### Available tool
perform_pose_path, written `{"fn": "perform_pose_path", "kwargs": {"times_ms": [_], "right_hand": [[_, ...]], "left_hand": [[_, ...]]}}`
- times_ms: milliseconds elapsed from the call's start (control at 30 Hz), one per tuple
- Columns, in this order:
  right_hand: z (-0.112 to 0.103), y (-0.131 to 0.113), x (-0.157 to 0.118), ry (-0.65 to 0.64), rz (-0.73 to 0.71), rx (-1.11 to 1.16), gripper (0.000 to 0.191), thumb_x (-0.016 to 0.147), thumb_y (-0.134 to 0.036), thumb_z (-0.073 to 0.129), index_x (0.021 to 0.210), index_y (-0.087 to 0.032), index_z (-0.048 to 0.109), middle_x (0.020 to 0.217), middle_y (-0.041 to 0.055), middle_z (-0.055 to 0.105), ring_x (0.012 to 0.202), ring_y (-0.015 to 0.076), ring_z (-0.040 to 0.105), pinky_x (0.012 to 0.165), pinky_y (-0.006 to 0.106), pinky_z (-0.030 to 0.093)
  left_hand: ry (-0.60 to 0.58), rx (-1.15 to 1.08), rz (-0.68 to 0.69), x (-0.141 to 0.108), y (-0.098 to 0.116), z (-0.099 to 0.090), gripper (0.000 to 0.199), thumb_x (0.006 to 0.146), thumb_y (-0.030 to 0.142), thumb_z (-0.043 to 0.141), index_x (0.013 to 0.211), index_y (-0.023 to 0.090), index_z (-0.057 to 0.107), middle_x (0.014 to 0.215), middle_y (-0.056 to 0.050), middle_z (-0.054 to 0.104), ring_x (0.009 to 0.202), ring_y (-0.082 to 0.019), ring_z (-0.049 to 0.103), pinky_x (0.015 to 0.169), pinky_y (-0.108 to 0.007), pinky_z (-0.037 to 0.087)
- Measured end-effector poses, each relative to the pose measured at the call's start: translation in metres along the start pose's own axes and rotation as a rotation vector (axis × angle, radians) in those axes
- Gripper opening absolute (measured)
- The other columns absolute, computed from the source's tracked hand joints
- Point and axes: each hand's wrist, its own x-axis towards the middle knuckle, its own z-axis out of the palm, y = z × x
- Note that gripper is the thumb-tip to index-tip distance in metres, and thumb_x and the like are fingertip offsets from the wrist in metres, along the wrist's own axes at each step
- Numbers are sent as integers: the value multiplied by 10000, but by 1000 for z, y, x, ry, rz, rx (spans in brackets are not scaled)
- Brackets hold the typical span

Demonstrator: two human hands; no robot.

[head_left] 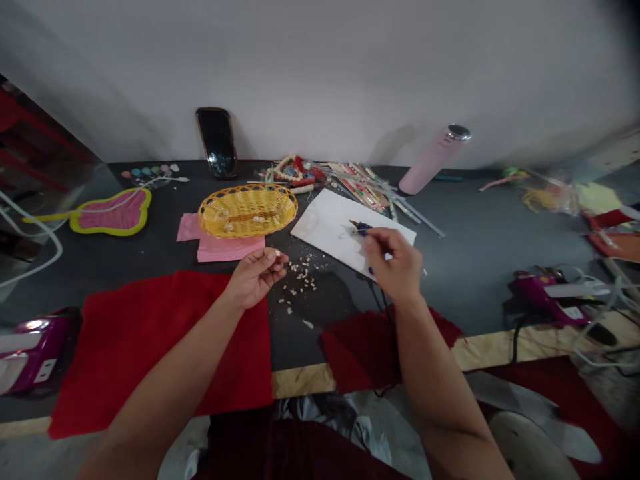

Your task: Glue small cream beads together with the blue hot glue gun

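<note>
"What's hard to see from where you sit?"

"The dark blue tool, on the white board to the right of the yellow basket. My right hand hides most of it. Well left of the basket and nearer me, the purple device is cut off by the edge of view."

"And that hand?"

"Its thumb and forefinger are drawn together above the tool; I can't tell whether they grip anything."

"The other?"

"My left hand, just on my side of the basket, pinches a tiny pale piece, its remaining fingers loosely curled. Similar crumbs lie right of the basket, nearer me."
</note>
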Motion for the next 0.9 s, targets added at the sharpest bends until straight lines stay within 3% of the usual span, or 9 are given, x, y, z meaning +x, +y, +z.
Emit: {"fn": "perform_pose_path", "kwargs": {"times_ms": [100, 200, 333, 433, 600, 733, 800, 900], "right_hand": [[-21, 14, 13, 7, 199, -287, 366, 858, -496, 429, 884, -189, 627, 714, 49, 628, 654, 185, 576, 596, 285, 403], [-28, 19, 18, -224, 329, -476, 481, 803, -612, 423, 711, -187, 628, 609, 61, 601, 561, 184, 543, 511, 271, 325], [-24, 19, 20, -467, 383, -515, 577, 761, -697, 392, 619, -186, 619, 609, 84, 617, 544, 180, 541, 486, 263, 302], [-16, 22, 19, -515, 403, -533, 557, 758, -681, 401, 635, -188, 631, 661, 90, 637, 616, 197, 574, 506, 262, 314], [-8, 31, 18, -457, 429, -505, 471, 748, -601, 448, 612, -188, 627, 668, 79, 634, 633, 191, 568, 517, 263, 314], [-8, 29, 18, -292, 449, -360, 375, 724, -524, 522, 595, -178, 588, 583, 38, 574, 574, 159, 514, 506, 256, 302], [-8, 23, 18, -187, 465, -147, 322, 722, -476, 549, 628, -169, 574, 552, 9, 527, 529, 125, 469, 491, 242, 306], [-3, 10, 17, -94, 499, 372, 248, 723, -414, 575, 755, -168, 572, 573, -25, 497, 494, 89, 440, 474, 219, 345]], "left_hand": [[-29, -25, -9, 3, -2, -6, 113, 726, 220, 693, 773, 128, 649, 806, -47, 664, 618, -55, 527, 652, -220, 504], [-38, -38, -17, 4, -4, -7, 99, 739, 211, 680, 769, 123, 645, 802, -48, 660, 617, -55, 526, 648, -217, 504], [-27, -54, -13, 5, -4, -7, 93, 737, 198, 679, 771, 119, 644, 792, -47, 656, 609, -55, 524, 635, -214, 502], [-30, -59, -17, 5, -4, -9, 89, 745, 193, 670, 782, 115, 644, 797, -52, 654, 615, -59, 527, 635, -220, 504], [-40, -67, -11, 6, -5, -12, 82, 768, 187, 648, 791, 109, 641, 804, -54, 652, 615, -56, 523, 641, -222, 505], [-42, -69, -14, 6, -6, -14, 80, 776, 188, 640, 794, 110, 639, 815, -53, 652, 624, -59, 527, 651, -228, 508], [-53, -68, -14, 6, -6, -14, 74, 778, 184, 638, 796, 112, 637, 823, -53, 651, 631, -59, 529, 659, -230, 508], [-67, -67, -9, 6, -6, -14, 77, 770, 185, 647, 801, 115, 636, 831, -53, 649, 635, -60, 529, 666, -231, 508]]}}
